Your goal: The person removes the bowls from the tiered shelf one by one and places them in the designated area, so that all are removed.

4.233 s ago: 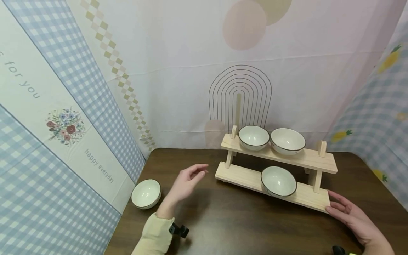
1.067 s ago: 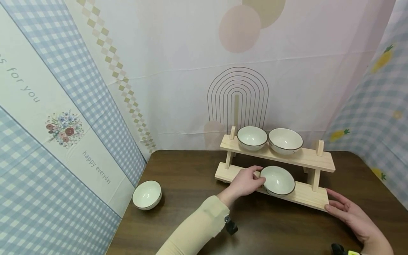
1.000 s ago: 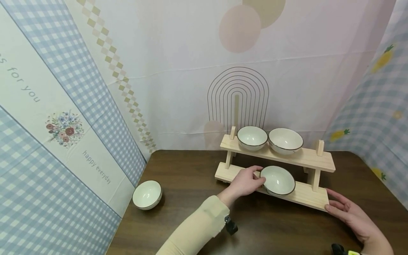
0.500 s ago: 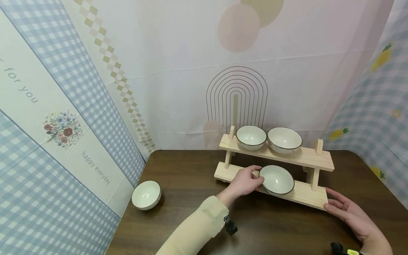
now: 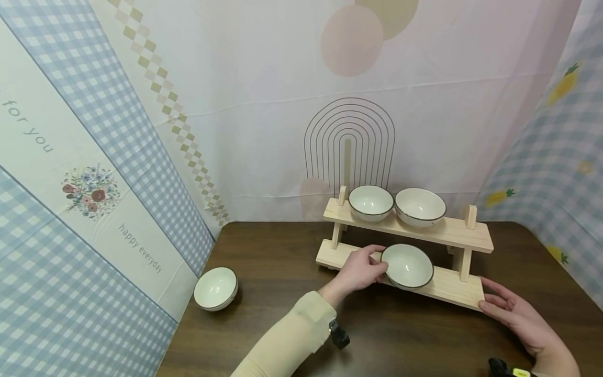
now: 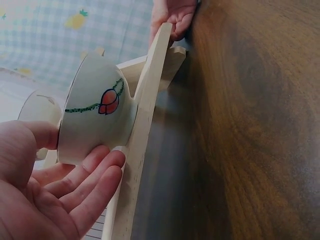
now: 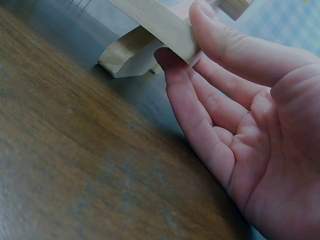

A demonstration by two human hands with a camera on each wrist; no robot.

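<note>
A pale two-tier wooden shelf (image 5: 452, 290) stands on the table. On its lower board sits a white bowl (image 5: 407, 266) with a dark rim and, in the left wrist view, a painted red flower bud. My left hand (image 5: 360, 268) grips this bowl by its left side, thumb at the rim and fingers against the outer wall. At the shelf's right end my right hand (image 5: 523, 319) holds the lower board between thumb and fingers; the right wrist view shows the fingers (image 7: 200, 117) reaching under the board's corner.
Two similar bowls, one left (image 5: 371, 203) and one right (image 5: 420, 207), stand side by side on the upper board. Another white bowl (image 5: 215, 289) is at the table's left edge. A patterned cloth (image 5: 264, 152) hangs behind the table (image 5: 282, 335).
My left hand has moved right from above the table to the lower-board bowl and taken hold of it. Lately that bowl has shifted very slightly left. My right hand keeps its hold on the shelf.
</note>
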